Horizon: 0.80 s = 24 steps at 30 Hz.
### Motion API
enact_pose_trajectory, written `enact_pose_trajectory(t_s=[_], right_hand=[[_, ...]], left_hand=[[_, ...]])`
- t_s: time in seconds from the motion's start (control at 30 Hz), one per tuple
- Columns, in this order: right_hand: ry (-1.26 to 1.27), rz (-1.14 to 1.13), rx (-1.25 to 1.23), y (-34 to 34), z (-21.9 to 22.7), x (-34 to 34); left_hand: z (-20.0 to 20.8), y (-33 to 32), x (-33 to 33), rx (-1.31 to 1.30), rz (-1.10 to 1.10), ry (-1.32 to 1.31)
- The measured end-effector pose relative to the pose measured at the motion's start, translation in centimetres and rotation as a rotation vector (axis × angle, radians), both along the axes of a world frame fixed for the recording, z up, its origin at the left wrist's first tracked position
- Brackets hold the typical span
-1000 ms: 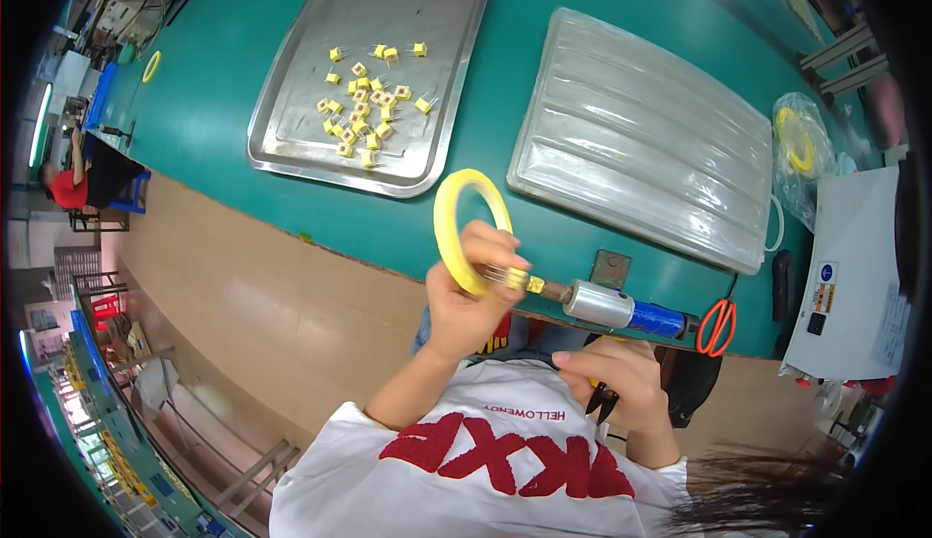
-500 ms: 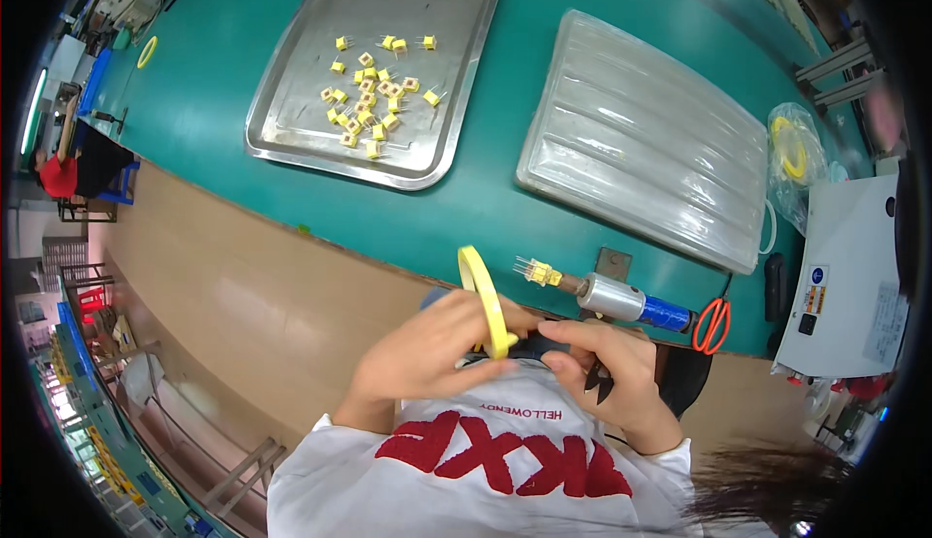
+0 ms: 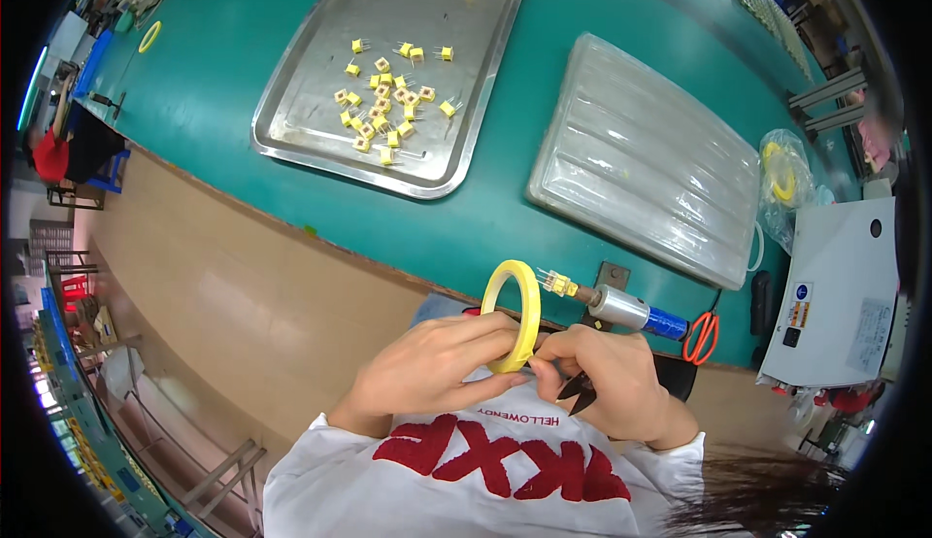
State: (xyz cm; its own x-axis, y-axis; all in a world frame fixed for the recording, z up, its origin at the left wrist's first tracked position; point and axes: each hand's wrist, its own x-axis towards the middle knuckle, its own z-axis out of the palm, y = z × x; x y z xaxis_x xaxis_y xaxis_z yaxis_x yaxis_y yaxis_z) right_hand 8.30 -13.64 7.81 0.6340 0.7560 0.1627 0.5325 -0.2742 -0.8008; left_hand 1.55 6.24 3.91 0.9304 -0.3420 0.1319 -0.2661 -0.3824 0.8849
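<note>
My left hand [image 3: 432, 363] is closed on a roll of yellow tape [image 3: 531, 315], holding it upright near the table's front edge. Close against it, my right hand [image 3: 612, 378] has thumb and forefinger pinched at the roll's lower rim, apparently on the tape end. A black pointed tool [image 3: 581, 394], possibly tweezers, is tucked in the same hand. Just beyond the hands, a small yellow component with metal pins [image 3: 558, 284] is mounted on the tip of a holder with a silver barrel [image 3: 619, 307] and blue end [image 3: 666, 322].
A metal tray [image 3: 306, 101] bears several yellow pinned components [image 3: 388, 101]. Clear plastic trays [image 3: 646, 159] lie to its right. Orange-handled scissors [image 3: 702, 339], a white machine [image 3: 835, 285] and a plastic bag [image 3: 782, 188] with yellow rolls stand at the right. Another yellow ring [image 3: 149, 37] lies far left.
The tape roll has turned to show its round opening and moved right, nearer the mounted component. My fingers have come together at its lower rim. The whole view has shifted slightly.
</note>
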Motion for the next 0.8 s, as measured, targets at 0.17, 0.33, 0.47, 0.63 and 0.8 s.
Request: enact_pose_trajectory(t_s=[0.17,0.33,0.47,0.63,0.8], right_hand=[[-0.078,0.064,-0.065,0.3,2.2,0.9],[0.008,0.028,-0.101,1.6,4.7,4.0],[0.316,-0.070,-0.164,2.3,4.7,6.4],[0.388,-0.046,-0.187,1.8,3.8,7.6],[0.438,-0.037,-0.195,1.5,3.4,8.1]], left_hand=[[-0.1,-0.4,0.8,-0.141,0.076,0.120],[-0.4,-1.5,1.9,-0.488,0.079,0.339],[0.1,-1.4,2.1,-0.544,0.100,0.471],[0.2,-1.7,2.2,-0.561,0.138,0.487],[-0.1,-1.7,2.4,-0.491,0.131,0.462]])
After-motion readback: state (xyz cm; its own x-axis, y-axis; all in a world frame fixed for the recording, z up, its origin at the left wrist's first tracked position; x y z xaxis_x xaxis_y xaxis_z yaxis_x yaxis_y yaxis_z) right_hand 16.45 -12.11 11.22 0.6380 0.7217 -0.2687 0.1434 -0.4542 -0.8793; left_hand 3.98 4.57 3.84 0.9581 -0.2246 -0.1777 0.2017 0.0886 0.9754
